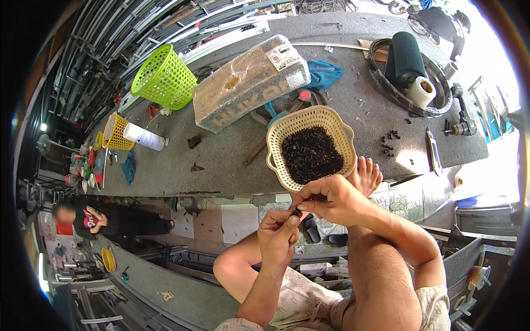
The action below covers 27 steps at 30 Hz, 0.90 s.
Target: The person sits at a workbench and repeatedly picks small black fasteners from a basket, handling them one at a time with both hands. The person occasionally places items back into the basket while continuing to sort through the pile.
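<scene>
Small black piece (298,212) – in the head view, it is just below the frame's centre, pinched by the fingers of the left hand (279,234) and right hand (333,199), below the cream basket (275,145). A slackened pinch could drop it past the table (221,172) – the hands are beyond its lower edge.

- Lime-green perforated basket (168,83) beside a long wrapped box (243,85)
- White can (144,137) lying just beside a yellow basket (116,134)
- Black roll (407,58) standing inside a coiled strip (411,111)
</scene>
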Each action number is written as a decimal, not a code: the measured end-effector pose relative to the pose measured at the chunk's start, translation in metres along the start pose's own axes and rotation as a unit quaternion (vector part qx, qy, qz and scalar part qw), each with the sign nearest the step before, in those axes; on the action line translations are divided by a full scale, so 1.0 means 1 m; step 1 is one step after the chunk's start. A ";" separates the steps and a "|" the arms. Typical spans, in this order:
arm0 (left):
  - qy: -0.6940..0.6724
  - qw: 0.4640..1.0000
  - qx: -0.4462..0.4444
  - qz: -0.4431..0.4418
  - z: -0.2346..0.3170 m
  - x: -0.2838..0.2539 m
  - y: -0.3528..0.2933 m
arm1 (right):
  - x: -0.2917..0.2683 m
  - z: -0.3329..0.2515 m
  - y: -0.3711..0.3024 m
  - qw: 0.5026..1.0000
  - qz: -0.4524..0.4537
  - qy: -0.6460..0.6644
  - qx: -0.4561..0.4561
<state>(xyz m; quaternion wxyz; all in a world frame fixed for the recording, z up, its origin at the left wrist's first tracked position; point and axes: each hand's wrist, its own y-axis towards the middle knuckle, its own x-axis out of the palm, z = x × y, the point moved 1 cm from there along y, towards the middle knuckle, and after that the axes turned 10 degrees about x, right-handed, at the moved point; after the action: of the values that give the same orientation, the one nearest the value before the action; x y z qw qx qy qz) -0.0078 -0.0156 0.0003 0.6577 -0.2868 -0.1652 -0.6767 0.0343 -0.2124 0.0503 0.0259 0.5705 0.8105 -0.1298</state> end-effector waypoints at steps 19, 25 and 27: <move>0.034 0.999 0.000 0.029 -0.013 0.014 -0.007 | 0.009 0.003 -0.008 0.988 0.065 -0.100 -0.102; 0.045 0.999 -0.027 -0.002 -0.021 0.009 -0.006 | 0.016 0.008 -0.010 0.978 0.072 -0.164 -0.106; 0.038 0.998 -0.038 0.014 -0.023 0.007 -0.005 | 0.014 0.009 -0.009 0.976 0.058 -0.178 -0.114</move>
<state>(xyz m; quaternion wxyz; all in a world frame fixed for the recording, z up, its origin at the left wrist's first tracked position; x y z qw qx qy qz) -0.0169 -0.0347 -0.0131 0.6615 -0.2877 -0.1100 -0.6838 0.0196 -0.2044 0.0408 0.2421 0.5776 0.7680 -0.1344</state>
